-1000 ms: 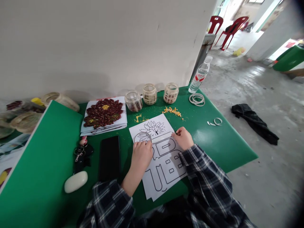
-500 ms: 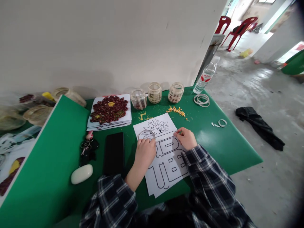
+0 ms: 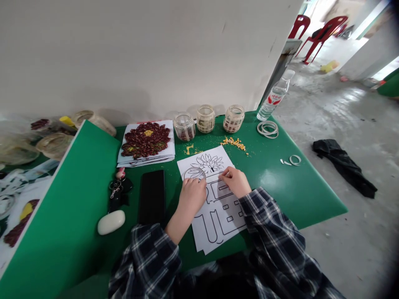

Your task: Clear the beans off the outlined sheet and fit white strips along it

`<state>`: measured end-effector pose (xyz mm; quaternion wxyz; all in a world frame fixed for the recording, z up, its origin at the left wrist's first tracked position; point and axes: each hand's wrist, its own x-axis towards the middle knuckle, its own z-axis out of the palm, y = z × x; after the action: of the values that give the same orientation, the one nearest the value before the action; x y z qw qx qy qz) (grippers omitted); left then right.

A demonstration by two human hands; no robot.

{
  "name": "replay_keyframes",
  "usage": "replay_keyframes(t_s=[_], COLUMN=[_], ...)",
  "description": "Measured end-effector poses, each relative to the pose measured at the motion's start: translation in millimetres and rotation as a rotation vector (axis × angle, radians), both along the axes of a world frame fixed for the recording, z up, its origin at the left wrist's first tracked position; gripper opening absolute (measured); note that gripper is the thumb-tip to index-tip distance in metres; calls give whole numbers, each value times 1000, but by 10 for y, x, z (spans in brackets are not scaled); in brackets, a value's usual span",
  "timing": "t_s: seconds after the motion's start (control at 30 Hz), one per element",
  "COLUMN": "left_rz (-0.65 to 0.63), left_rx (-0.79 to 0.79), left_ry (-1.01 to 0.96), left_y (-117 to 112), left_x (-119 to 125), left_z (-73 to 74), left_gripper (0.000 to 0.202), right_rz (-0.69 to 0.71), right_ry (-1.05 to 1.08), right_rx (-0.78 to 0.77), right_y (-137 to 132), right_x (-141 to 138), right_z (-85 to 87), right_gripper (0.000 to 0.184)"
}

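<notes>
Green table (image 3: 293, 195), white paper (image 3: 215, 207) with black outlines, dark plaid sleeves (image 3: 271, 220)

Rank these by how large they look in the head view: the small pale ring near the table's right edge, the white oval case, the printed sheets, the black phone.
1. Printed sheets, partly covered by the hands
2. Black phone
3. White oval case
4. Small pale ring

A glossy green tabletop (image 3: 280, 191) carries white paper sheets (image 3: 219, 209) with black outlines. Left of them lies a rectangular black phone (image 3: 151, 197); behind them, yellow kernels (image 3: 234, 143) and round transparent jars (image 3: 205, 118).
</notes>
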<state>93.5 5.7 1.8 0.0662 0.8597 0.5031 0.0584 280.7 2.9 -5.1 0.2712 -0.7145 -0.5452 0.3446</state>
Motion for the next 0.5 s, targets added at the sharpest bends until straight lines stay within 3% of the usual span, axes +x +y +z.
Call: replay_keyframes(t_s=[0.5], left_rz=[3], left_rx=[4], left_ry=[-20], left_y=[6], left_x=[15], left_z=[10], left_gripper=[25], right_rz=[141], right_ry=[-238], right_rx=[46], right_y=[-32], right_x=[-338], right_z=[22], right_gripper=[7])
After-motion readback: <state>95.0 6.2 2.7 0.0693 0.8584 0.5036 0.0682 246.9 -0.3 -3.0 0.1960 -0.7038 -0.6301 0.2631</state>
